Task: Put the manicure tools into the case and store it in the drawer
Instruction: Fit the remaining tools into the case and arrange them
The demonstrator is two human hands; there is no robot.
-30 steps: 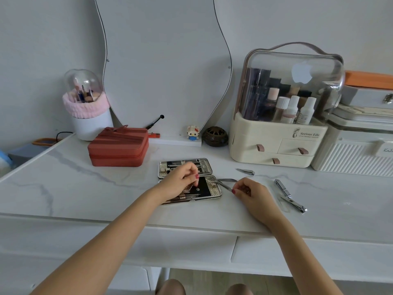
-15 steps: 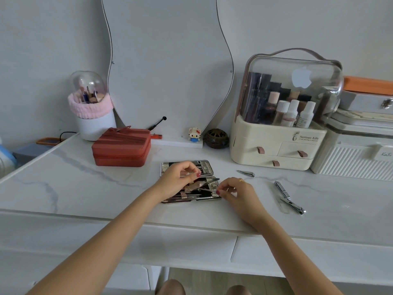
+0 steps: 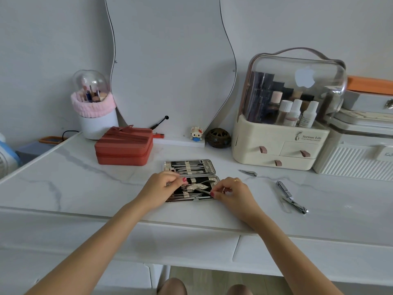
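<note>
On organiser (image 3: 274,143): "Serious Life" | apple logo | smaller print perhaps unreadable

Tabletop (image 3: 85,188): glossy white marble-look surface, grey veins. 2 nail clippers (image 3: 291,198): polished metal. Open case (image 3: 189,167): shiny metallic rim, dark matt lining. Red box (image 3: 124,145): matt, possibly faux leather. Organiser (image 3: 276,145): smooth cream plastic, clear glossy lid.

The cream plastic cosmetics organiser with a clear domed lid (image 3: 276,143) bore "Serious Life" in dark print on its front, beside a small emblem; the finer line beneath was too small to read. A white apple-shaped logo (image 3: 304,77) marked the lid.
</note>
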